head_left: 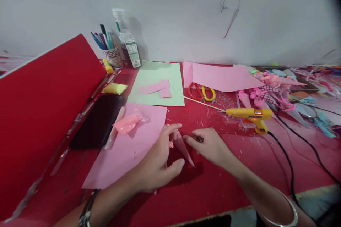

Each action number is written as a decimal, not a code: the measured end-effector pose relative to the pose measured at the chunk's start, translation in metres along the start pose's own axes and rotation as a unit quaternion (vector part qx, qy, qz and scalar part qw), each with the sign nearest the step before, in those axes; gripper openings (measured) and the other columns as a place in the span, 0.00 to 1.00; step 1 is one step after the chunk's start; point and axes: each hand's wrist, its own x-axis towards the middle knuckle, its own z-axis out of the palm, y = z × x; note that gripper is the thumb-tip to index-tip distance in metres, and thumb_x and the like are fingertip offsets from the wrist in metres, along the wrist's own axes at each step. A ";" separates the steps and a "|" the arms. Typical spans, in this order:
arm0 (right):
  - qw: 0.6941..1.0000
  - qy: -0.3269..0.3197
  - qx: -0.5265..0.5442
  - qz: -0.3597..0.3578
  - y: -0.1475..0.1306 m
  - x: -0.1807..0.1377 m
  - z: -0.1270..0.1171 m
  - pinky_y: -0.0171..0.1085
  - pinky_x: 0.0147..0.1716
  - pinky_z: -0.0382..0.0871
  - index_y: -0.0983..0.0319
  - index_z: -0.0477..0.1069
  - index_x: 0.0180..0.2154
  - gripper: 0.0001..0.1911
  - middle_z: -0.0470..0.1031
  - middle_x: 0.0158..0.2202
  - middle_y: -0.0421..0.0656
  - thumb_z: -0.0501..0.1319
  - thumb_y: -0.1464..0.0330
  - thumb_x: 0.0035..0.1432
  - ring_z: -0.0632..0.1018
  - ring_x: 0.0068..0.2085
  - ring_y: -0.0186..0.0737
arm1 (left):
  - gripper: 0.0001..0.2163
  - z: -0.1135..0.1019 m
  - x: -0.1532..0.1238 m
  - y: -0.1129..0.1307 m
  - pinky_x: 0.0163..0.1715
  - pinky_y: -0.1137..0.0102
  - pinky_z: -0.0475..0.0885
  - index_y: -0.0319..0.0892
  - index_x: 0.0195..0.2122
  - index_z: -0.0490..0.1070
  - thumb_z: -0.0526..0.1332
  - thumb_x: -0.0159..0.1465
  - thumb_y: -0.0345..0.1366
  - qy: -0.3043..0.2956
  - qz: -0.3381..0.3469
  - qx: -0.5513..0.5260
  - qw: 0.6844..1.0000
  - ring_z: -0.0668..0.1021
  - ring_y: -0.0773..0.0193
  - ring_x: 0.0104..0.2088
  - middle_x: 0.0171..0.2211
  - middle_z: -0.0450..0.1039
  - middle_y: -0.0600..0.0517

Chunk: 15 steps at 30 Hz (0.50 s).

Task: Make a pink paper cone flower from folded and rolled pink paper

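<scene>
A slim pink paper cone [184,149] lies aslant at the fingers of my left hand [160,158], its point toward me and to the right. My left fingers curl at its wide end, while the thumb stands apart. A bit of pink clay [171,144] shows by those fingers. My right hand [210,145] is just right of the cone, fingers curled in; whatever they may hold is hidden. Left of my hands, a packet of peach-pink clay [128,123] rests on a pink paper sheet [133,152].
A yellow glue gun [249,113] with a black cord lies at right, near scissors [209,93] and a thin stick [202,104]. Finished pink cones [266,99] crowd the far right. A black phone [98,122], pen cup [113,57] and bottle [132,53] stand or lie left.
</scene>
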 end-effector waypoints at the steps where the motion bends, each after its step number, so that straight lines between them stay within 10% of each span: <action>1: 1.000 0.018 0.021 -0.015 -0.002 -0.001 0.000 0.30 0.16 0.47 0.63 0.56 0.14 0.20 0.54 0.13 0.34 0.53 0.62 0.54 0.58 0.17 0.27 | 0.30 0.000 0.000 0.001 0.41 0.65 0.63 0.45 0.54 0.40 0.53 0.51 0.27 -0.011 0.001 -0.001 1.000 0.62 0.60 0.42 0.43 0.52 0.48; 7: 0.969 -0.013 0.148 -0.196 -0.013 -0.009 0.004 0.30 0.29 0.64 0.60 0.67 0.34 0.09 0.70 0.29 0.39 0.60 0.65 0.49 0.70 0.29 0.31 | 0.32 0.001 -0.002 0.005 0.49 0.63 0.59 0.44 0.55 0.36 0.53 0.52 0.27 -0.068 0.013 -0.035 0.997 0.58 0.57 0.51 0.51 0.48 0.45; 15: 0.952 0.013 0.134 -0.275 -0.012 -0.009 0.010 0.29 0.34 0.65 0.60 0.69 0.33 0.04 0.71 0.32 0.40 0.56 0.71 0.55 0.71 0.34 0.30 | 0.34 0.003 -0.003 0.005 0.52 0.69 0.58 0.46 0.56 0.33 0.55 0.54 0.27 -0.107 -0.006 -0.082 0.991 0.54 0.59 0.56 0.54 0.46 0.47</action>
